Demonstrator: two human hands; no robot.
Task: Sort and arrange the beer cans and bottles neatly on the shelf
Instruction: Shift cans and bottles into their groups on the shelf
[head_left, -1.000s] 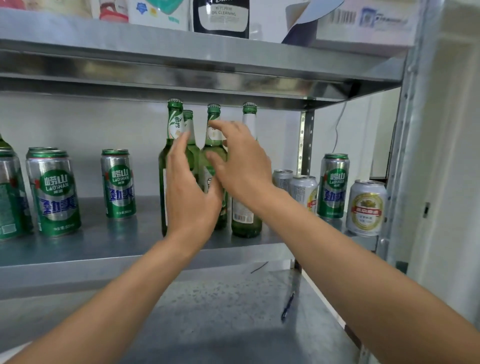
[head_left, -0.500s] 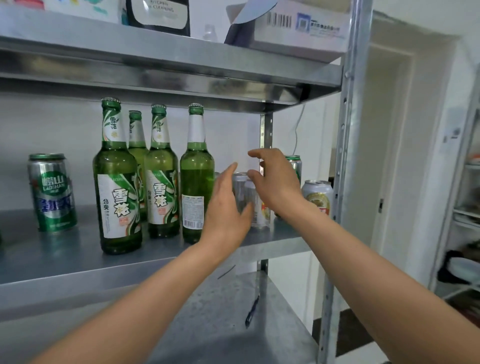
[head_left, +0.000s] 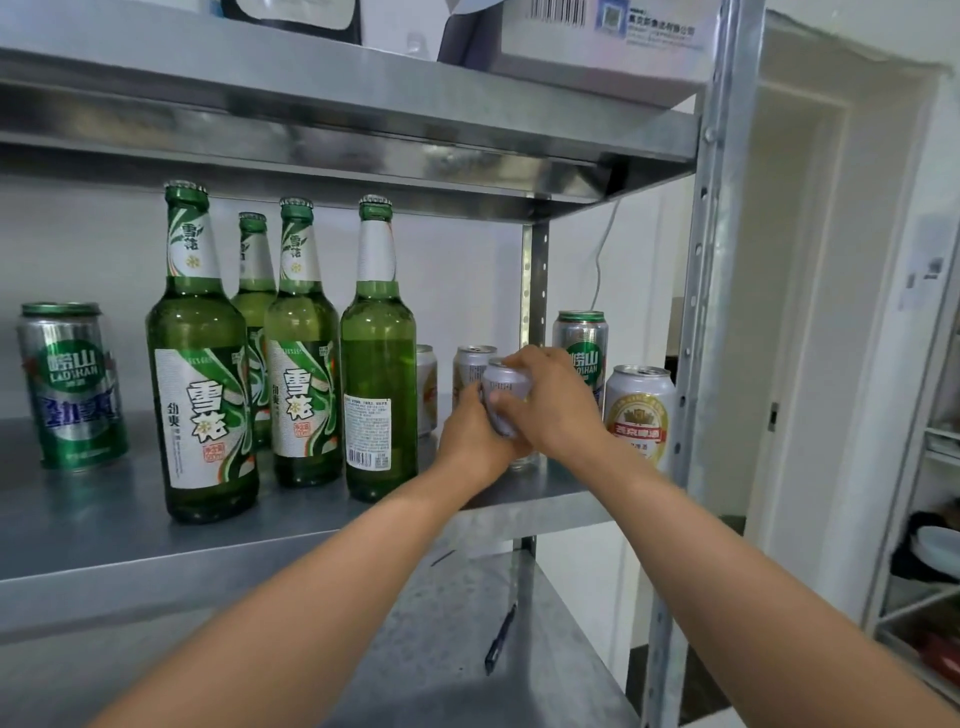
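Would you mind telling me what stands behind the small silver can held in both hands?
Behind the small silver can stands another short silver can, its lower body covered by the left hand. The right hand partly hides a taller green-and-silver can.

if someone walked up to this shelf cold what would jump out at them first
Probably the cluster of four tall green bottles standing upright left of centre on the middle shelf. Next, the left hand and right hand closed together around a small silver can just right of the bottles. A white and gold can stands at the shelf's right end, with a taller green can behind it.
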